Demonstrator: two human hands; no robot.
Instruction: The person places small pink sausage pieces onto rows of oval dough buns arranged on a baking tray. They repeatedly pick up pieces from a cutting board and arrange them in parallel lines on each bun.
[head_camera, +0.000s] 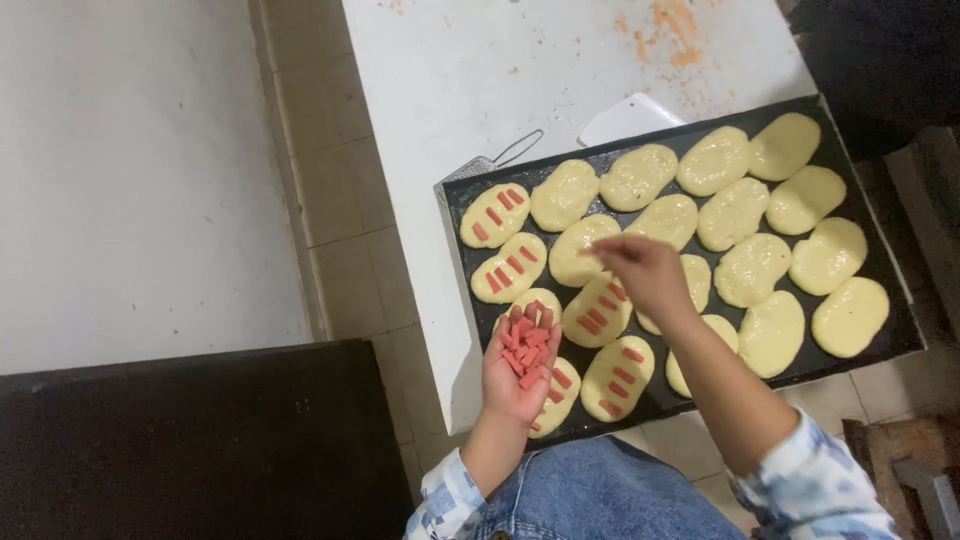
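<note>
L hand (520, 375): palm up at tray's near edge, fingers cupped apart, pile of pink sausage strips (527, 345) lying in it.
R hand (645, 272): over tray middle, fingertips pinched together; can't tell what's between them.
Tray (455, 205): black, on white table (470, 70); oval dough pcs (750, 270), near-left ones w/ strips on top.
Scraper (625, 118): white, just beyond tray.

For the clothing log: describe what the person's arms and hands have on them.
Both hands, left hand and right hand, are bare: no gloves, rings or watch visible. The forearms are uncovered; sleeves of a pale blue-and-white patterned fabric are pushed up near the elbows. Blue denim shows below.
</note>
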